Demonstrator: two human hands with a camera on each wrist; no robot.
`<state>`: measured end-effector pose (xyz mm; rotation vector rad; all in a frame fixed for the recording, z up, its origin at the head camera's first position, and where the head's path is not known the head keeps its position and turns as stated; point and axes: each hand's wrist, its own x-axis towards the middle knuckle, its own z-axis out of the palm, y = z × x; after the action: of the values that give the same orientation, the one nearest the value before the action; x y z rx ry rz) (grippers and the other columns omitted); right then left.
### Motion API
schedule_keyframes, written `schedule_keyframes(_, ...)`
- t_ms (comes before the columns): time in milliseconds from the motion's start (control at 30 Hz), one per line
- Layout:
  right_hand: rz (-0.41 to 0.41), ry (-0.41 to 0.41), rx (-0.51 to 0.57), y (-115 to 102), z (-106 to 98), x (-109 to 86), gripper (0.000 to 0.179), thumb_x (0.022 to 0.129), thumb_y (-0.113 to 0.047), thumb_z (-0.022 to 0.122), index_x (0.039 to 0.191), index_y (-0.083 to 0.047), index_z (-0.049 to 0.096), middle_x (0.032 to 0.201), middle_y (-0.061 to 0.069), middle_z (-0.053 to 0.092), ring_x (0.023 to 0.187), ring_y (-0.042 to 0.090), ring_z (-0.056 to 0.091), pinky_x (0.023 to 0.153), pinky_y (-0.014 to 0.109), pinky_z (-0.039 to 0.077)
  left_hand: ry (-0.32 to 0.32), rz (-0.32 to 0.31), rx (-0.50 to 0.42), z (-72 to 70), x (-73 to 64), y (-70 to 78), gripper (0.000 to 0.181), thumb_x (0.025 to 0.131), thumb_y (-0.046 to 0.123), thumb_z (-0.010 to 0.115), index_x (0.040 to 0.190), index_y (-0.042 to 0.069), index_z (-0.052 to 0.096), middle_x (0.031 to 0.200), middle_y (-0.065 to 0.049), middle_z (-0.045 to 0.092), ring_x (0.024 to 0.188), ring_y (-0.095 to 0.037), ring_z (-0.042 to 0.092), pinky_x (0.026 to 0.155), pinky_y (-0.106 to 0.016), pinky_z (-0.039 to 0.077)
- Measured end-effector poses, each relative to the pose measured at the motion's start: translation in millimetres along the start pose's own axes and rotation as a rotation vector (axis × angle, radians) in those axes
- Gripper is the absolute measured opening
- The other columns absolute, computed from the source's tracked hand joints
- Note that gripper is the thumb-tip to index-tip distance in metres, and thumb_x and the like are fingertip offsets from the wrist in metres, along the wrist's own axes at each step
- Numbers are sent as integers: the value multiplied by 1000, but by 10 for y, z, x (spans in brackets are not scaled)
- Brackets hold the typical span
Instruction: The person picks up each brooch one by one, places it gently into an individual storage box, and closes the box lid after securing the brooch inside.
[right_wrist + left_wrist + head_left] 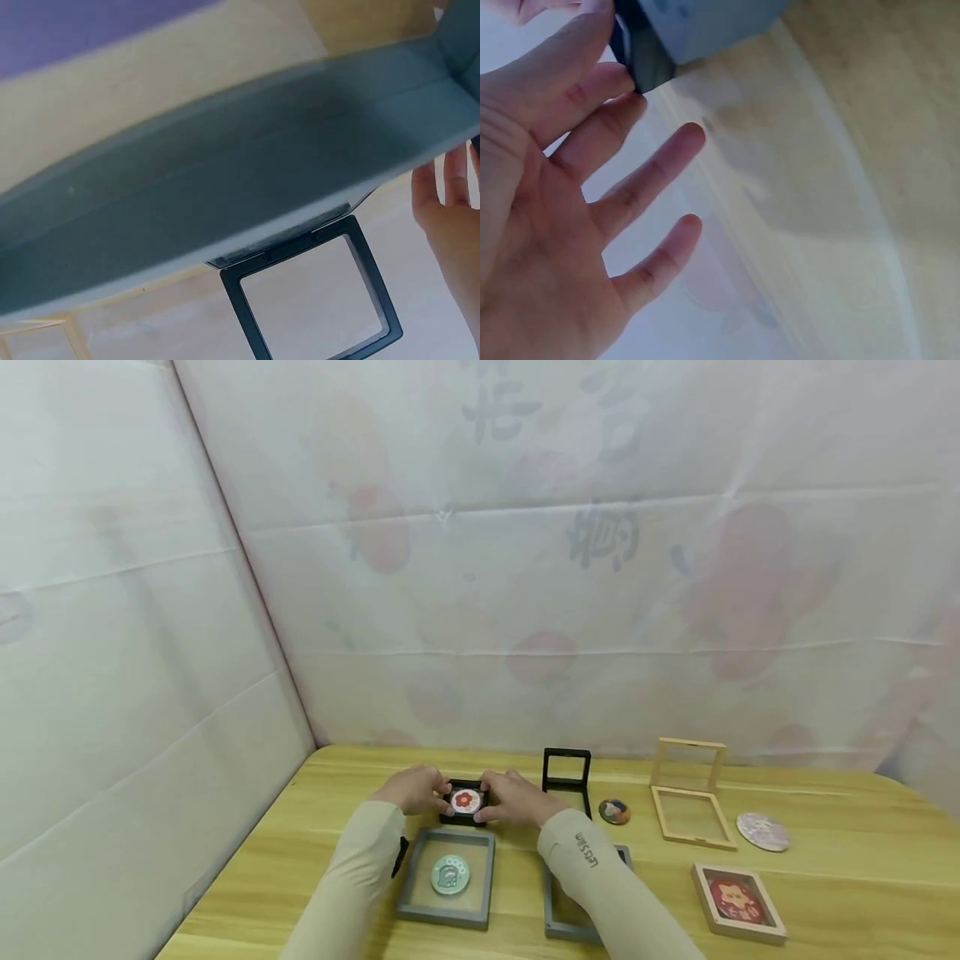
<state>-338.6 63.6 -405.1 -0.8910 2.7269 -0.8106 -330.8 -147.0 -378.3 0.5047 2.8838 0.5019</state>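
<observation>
A small black display frame (454, 819) holds a round white badge with a red flower (466, 802) behind its clear window. At its left side, my left hand (415, 789) grips the edge between thumb and fingers. In the left wrist view, that hand's thumb and first fingers pinch a dark corner (652, 64), with the other fingers spread. My right hand (516, 798) holds the frame's right side, thumb at the near corner. Only part of the right hand (450, 202) shows in the right wrist view. Just nearer lies a grey frame (489, 881) with a green badge (450, 875).
Beneath my right forearm lies another grey frame (572, 930). An open black frame (567, 752) and an open wooden frame (693, 842) stand farther back. Loose round badges lie beside them, one dark (615, 812), one pale purple (762, 832). A beige frame (750, 932) holds a red badge.
</observation>
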Motion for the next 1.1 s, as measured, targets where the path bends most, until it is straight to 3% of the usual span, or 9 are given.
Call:
schedule_keyframes(233, 48, 26, -1, -49, 14, -2, 34, 90, -24, 80, 112, -6, 61, 100, 7, 56, 91, 21, 50, 81, 44, 48, -17, -13, 9, -22, -23, 21, 33, 84, 25, 83, 112, 7, 78, 122, -9, 71, 114, -30, 65, 95, -47, 52)
schedule_keyframes(467, 119, 28, -24, -85, 22, -19, 69, 93, -27, 77, 146, 4, 46, 130, 24, 56, 114, 33, 57, 98, 51, 48, -3, -16, 3, -8, -19, 10, 32, 85, 24, 83, 111, 6, 78, 121, -10, 71, 113, -31, 65, 94, -48, 52)
schedule_keyframes(667, 122, 11, -52, -82, 20, -10, 62, 94, -28, 76, 143, 1, 54, 131, 19, 58, 109, 28, 55, 96, 48, 49, -3, -7, -28, -15, -37, 19, 31, 86, 22, 82, 111, 4, 78, 122, -13, 71, 115, -33, 64, 94, -49, 52)
schedule_keyframes(1100, 135, 7, -37, -103, 28, -8, 60, 93, -26, 76, 143, 1, 54, 130, 20, 57, 108, 29, 54, 94, 50, 49, 6, -2, -25, -8, -57, -15, 32, 87, 23, 82, 111, 3, 77, 124, -14, 70, 118, -37, 61, 96, -54, 50)
